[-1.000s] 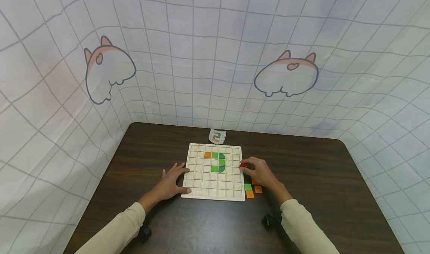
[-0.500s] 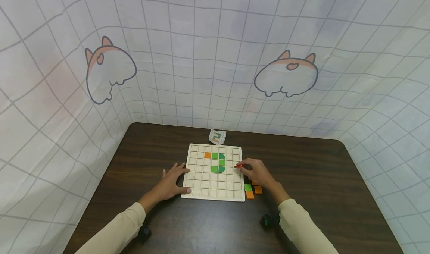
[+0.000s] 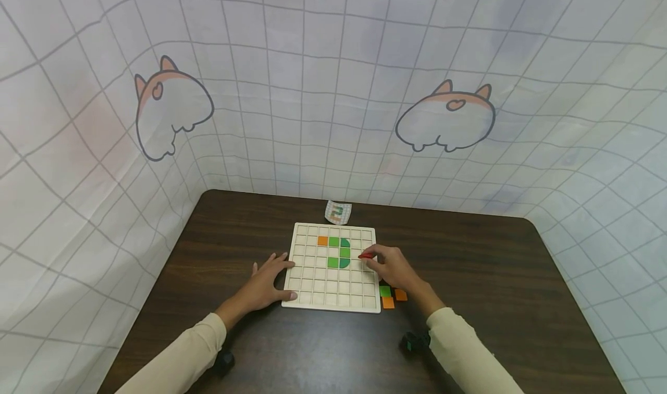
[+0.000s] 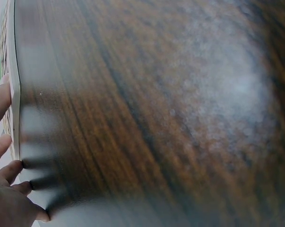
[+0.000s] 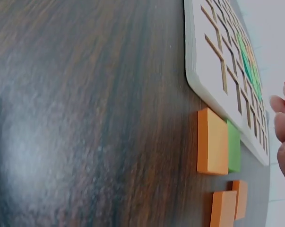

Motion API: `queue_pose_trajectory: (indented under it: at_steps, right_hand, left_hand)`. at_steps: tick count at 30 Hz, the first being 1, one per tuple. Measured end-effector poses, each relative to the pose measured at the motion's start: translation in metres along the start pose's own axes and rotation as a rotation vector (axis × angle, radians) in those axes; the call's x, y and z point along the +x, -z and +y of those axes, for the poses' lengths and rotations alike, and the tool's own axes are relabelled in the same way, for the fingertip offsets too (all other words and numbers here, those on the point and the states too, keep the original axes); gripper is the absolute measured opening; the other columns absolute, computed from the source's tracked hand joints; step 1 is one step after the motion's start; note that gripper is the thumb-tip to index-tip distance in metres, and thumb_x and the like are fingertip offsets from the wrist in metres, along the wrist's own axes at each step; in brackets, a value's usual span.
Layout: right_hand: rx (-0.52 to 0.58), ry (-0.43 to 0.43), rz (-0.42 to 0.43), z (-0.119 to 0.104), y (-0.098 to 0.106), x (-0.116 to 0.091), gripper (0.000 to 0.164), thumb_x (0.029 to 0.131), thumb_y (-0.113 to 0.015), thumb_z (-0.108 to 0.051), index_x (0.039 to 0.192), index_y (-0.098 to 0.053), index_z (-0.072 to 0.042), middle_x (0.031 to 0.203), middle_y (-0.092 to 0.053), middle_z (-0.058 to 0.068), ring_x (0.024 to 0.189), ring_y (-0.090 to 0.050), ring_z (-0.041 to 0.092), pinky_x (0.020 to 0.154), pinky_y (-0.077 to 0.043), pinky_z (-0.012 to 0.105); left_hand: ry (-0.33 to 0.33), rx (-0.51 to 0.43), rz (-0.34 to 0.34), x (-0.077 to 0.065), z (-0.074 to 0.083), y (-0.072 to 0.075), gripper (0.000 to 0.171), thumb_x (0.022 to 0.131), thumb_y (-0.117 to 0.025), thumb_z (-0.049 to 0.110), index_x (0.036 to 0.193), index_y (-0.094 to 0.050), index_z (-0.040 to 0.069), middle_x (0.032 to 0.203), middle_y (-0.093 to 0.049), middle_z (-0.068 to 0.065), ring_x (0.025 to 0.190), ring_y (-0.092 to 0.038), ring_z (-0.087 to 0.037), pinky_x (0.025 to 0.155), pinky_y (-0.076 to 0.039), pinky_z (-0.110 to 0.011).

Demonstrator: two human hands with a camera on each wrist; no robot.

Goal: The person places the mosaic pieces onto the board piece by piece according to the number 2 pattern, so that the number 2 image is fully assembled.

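A cream grid board (image 3: 312, 297) lies on the dark wooden table. My left hand (image 3: 263, 285) rests at its left edge, thumb and fingers spread, with fingertips on the rim; in the left wrist view the fingers (image 4: 1, 101) touch the board's side. My right hand (image 3: 393, 267) pinches a small red tile (image 3: 366, 256) between thumb and fingertips, over the board's right-hand columns. In the board sit an orange square (image 3: 323, 240), several light green squares (image 3: 345, 252) and two dark green rounded tiles (image 3: 344, 263). The red tile's exact shape is mostly hidden by the fingers.
Loose tiles lie beside the board's lower right corner: a green one (image 3: 385, 291) and several orange ones (image 5: 213, 142). A small patterned card (image 3: 338, 212) lies behind the board. White grid-printed cloth (image 3: 323, 93) surrounds the table's back and sides.
My right hand has moved left with the red tile, from the board's right edge to over its right-hand columns. The left hand stays at the left edge.
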State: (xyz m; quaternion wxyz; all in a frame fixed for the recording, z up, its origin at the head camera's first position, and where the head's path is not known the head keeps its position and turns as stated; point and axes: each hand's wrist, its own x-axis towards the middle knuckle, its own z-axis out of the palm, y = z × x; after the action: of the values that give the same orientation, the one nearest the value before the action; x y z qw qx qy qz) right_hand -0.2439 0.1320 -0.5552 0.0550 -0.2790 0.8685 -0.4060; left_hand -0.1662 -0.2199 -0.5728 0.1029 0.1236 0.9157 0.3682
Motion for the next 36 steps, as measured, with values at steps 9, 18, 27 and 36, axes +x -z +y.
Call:
queue_pose_trajectory:
  at_steps: [9,18,27,36]
  right_hand:
    - [0.052,-0.042,0.006,-0.007,-0.007,0.005,0.025,0.093,-0.072,-0.014,0.118,-0.068,-0.008,0.088,-0.072,0.005,0.062,-0.06,0.014,0.051,-0.051,0.025]
    - [0.242,-0.089,-0.028,-0.04,-0.003,0.007,0.025,0.094,-0.07,-0.007,0.116,-0.067,0.004,0.091,-0.072,0.023,0.057,-0.056,0.037,0.049,-0.046,0.026]
    - [0.304,-0.104,-0.087,-0.027,-0.019,0.016,0.037,0.095,-0.069,-0.007,0.127,-0.062,0.01,0.1,-0.071,0.023,0.065,-0.057,0.05,0.05,-0.049,0.029]
    - [0.368,-0.143,-0.097,-0.022,-0.034,0.027,0.039,0.091,-0.076,-0.02,0.123,-0.069,0.001,0.09,-0.071,0.011,0.055,-0.049,0.013,0.049,-0.042,0.022]
  left_hand:
    - [0.013,0.001,0.0,0.001,0.002,0.0,0.077,0.082,-0.083,0.038,0.146,-0.051,0.009,0.163,-0.029,-0.02,0.153,-0.013,-0.045,0.111,0.004,-0.079]
    - [0.017,0.001,0.005,-0.001,0.005,0.001,0.076,0.082,-0.084,0.036,0.145,-0.051,0.009,0.163,-0.03,-0.02,0.153,-0.013,-0.045,0.112,0.003,-0.078]
    - [0.014,0.006,0.007,-0.001,0.005,0.001,0.076,0.082,-0.084,0.035,0.145,-0.052,0.009,0.162,-0.031,-0.02,0.153,-0.013,-0.045,0.111,0.003,-0.078]
    - [0.016,0.008,0.012,-0.001,0.004,0.0,0.076,0.081,-0.084,0.035,0.145,-0.052,0.009,0.163,-0.03,-0.019,0.153,-0.013,-0.045,0.112,0.002,-0.078]
